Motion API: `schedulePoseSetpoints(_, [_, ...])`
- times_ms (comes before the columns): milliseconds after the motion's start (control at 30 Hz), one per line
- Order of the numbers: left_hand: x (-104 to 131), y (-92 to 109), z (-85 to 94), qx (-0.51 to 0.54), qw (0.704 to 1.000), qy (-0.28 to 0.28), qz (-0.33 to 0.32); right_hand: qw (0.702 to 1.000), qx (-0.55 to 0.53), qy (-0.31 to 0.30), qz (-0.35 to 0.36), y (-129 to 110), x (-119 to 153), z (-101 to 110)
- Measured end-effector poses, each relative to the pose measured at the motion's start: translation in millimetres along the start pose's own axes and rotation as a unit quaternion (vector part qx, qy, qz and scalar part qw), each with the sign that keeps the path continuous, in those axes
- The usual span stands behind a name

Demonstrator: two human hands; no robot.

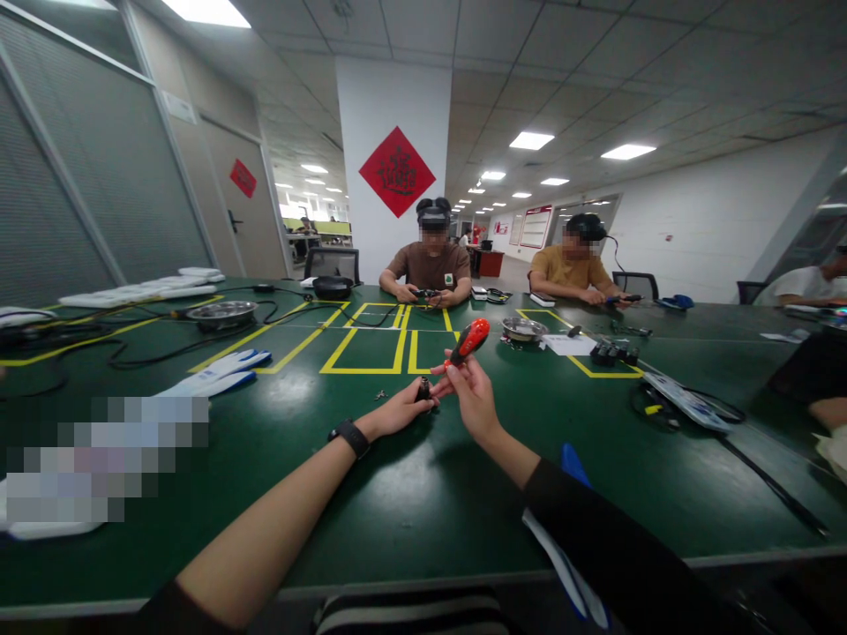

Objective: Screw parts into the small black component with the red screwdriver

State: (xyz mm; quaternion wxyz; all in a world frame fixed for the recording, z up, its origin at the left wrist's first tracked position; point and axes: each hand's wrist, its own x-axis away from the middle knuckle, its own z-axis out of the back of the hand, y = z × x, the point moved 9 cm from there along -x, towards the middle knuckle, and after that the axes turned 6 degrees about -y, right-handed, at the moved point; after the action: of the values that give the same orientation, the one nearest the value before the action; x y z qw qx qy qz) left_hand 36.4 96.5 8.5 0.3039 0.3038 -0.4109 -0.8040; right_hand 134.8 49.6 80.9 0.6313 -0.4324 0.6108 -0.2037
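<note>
A red and black screwdriver (469,341) is in my right hand (473,397), its handle tilted up and to the right. My left hand (401,409) is closed on a small black part (423,388), just left of my right hand. The screwdriver's lower end is hidden at my right fingers, beside the black part. Several tiny metal pieces (380,396) lie on the green table left of my left hand.
Across the green table (318,538) sit two people with headsets. Metal bowls (524,329) (221,314), white-blue gloves (221,372), black blocks (614,354), a power strip (686,401) and cables lie around. Another glove (565,569) lies under my right arm.
</note>
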Motion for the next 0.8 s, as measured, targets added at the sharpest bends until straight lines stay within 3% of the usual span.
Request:
schedulePoseSetpoints(400, [0.5,3.1,-1.0,0.042,0.999,-0.006,-0.011,1.0,0.01,-0.007,0.0,1.6,-0.4,-0.2])
schedulePoseSetpoints(800, [0.9,5.6,-1.5,-0.006,1.0,-0.009,-0.024,1.0,0.024,-0.003,0.013,-4.4,2.3,-1.8])
